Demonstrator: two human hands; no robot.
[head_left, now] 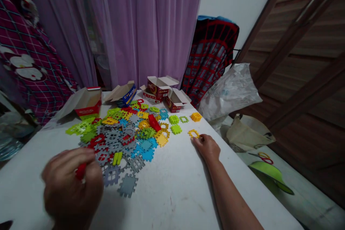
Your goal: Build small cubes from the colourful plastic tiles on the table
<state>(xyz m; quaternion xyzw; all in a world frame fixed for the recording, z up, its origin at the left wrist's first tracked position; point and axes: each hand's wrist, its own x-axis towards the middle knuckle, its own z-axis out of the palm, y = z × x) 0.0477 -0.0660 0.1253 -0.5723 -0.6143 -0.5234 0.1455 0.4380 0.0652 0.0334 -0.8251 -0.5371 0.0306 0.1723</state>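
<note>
My left hand (71, 183), blurred by motion, is shut on a red plastic piece (81, 171) at the near edge of a heap of interlocking plastic waffle blocks (121, 133) in grey, blue, green, yellow and red. My right hand (207, 147) lies on the white table (172, 201), its fingertips at the edge of a yellow open-frame block (193, 133). Whether those fingers grip the block I cannot tell. Several green blocks (174, 119) and an orange block (196, 116) lie apart from the heap, just beyond my right hand.
Several open cardboard boxes (159, 88) stand along the far table edge. Beyond the right edge lie a white plastic bag (229, 93), a cloth bag (248, 133) and a green cap (271, 176) on the floor. Purple curtains (145, 25) hang behind, and patterned fabric (29, 61) hangs left.
</note>
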